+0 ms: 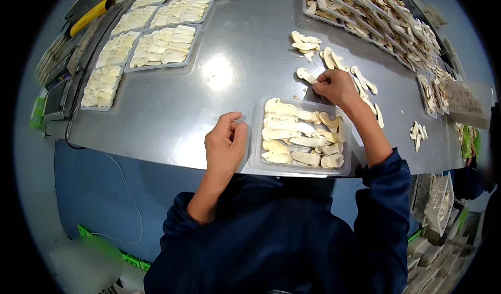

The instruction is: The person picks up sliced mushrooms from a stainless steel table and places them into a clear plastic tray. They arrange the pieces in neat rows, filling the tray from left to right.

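In front of me a clear plastic tray (258, 153) holds rows of pale mushroom slices (280, 121), some of the tray floor showing between them. Beyond its far edge, my right hand (336, 86) pinches the stem end of a single mushroom slice (306, 76) lying on the metal table. My left hand (226, 143) rests just left of the tray, loosely curled, thumb apart from the fingers, holding nothing. Loose mushroom slices (332, 59) lie beside and beyond my right hand, some partly hidden behind the forearm. Another small pile of slices (305, 45) sits farther off.
Filled trays (162, 49) stand in rows at the left of the steel table (231, 23). Stacked trays of browner slices (364, 16) lean at the far right. A few slices (418, 135) lie near the right edge. White baskets (440, 206) and a person's sleeve (467, 182) are at right.
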The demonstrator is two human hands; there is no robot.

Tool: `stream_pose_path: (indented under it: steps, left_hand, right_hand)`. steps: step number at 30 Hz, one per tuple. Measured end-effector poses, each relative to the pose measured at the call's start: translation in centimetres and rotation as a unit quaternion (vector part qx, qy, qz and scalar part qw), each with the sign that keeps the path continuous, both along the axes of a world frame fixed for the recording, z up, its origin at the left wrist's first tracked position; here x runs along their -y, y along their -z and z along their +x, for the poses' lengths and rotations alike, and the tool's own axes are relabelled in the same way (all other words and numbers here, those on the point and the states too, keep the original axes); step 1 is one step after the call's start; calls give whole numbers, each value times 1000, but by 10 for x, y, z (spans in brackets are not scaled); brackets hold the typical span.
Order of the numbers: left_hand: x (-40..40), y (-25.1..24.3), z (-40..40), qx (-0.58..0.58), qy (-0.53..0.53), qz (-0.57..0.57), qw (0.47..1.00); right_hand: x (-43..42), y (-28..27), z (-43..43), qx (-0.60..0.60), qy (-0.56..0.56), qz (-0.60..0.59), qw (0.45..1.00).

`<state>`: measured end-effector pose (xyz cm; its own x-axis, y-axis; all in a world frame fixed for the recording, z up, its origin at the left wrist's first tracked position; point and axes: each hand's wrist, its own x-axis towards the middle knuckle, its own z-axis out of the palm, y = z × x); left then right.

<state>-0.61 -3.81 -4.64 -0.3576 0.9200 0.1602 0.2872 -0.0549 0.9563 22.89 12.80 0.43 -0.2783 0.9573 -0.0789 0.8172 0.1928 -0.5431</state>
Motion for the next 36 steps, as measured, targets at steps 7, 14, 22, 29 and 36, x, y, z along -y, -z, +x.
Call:
stream_pose_path:
  steps: [7,14,22,29,36]
  left_hand:
    - [1,0,-2,-44,-7,-4,999]
    - [3,-2,-2,-5,0,-23,1000]
    - [4,1,-1,4,-5,-11,1000]
    - [0,4,-1,-2,0,-3,1000]
    - [2,-1,-1,-26,14,-18,999]
  right_hand:
    - [109,-25,-20,-26,-295,232,926]
    - [125,-14,-26,35,-305,216,927]
    - [67,-21,37,36,-20,195,980]
    - [-6,10,84,111,88,87,986]
    - [58,-42,34,-33,45,52,997]
